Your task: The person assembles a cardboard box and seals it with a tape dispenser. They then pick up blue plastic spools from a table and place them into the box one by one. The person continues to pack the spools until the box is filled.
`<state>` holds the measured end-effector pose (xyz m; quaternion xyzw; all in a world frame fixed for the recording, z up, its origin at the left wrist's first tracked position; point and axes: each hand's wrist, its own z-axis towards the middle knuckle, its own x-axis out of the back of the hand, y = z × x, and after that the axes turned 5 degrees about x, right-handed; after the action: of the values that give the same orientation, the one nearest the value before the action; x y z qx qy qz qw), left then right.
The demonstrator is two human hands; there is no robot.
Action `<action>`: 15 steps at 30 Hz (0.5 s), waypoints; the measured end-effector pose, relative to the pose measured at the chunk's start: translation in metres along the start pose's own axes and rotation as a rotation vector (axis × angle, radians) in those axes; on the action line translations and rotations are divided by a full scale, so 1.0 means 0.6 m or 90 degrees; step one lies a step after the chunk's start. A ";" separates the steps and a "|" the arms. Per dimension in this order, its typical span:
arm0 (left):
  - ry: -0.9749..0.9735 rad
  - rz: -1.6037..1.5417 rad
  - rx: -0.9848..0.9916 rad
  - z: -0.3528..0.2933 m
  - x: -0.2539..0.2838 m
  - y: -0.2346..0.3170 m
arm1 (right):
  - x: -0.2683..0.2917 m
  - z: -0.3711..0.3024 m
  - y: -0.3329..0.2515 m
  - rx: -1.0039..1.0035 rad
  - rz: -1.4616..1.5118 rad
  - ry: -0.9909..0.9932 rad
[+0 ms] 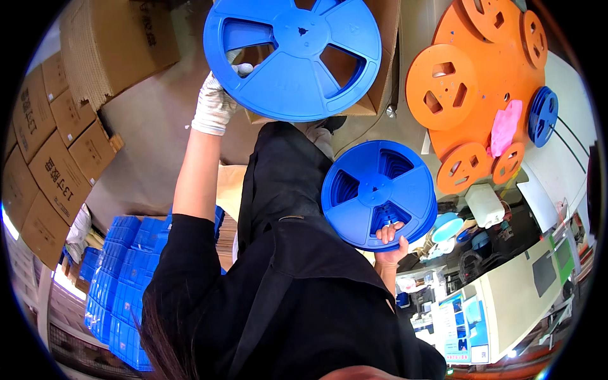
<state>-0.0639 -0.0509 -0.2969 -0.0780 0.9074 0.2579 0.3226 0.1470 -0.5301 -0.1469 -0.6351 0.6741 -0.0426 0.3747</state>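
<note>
A large blue plastic reel (278, 82) with cut-out windows is held up at the top middle by my left hand (214, 104), which wears a white knitted glove. The fingers are closed round the reel's left rim, the tips showing through a window. My right hand (391, 246), bare at the fingers, grips the near edge of a stack of similar blue reels (375, 189). That stack leans beside my right leg, its lower reels visible through the windows. Under the raised reel stands an open cardboard box (384, 88), mostly hidden by it.
At the right is an orange turntable (487, 76) bearing orange discs (441, 87), a pink cloth (505, 126) and a blue reel stack (543, 117). Cardboard boxes (60, 180) are piled left, near blue plastic-wrapped stacks (136, 266). A beige machine (513, 297) stands lower right.
</note>
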 end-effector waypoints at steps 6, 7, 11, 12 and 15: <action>0.005 0.130 -0.040 0.033 -0.068 -0.037 | 0.004 0.004 0.009 0.005 -0.013 0.044; 0.035 0.162 -0.045 0.051 -0.104 -0.053 | 0.006 0.004 0.012 0.002 -0.017 0.055; 0.082 0.465 -0.115 0.217 -0.153 -0.173 | 0.008 0.003 0.028 -0.012 -0.001 0.116; 0.099 0.509 -0.116 0.267 -0.145 -0.214 | 0.009 0.002 0.032 -0.016 -0.008 0.124; 0.228 0.682 -0.049 0.380 -0.151 -0.303 | -0.003 0.001 0.040 -0.016 -0.027 0.147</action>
<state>0.1871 -0.0904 -0.4663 0.3386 0.8509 0.4015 -0.0156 0.1277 -0.5238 -0.1594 -0.6447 0.6998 -0.1151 0.2854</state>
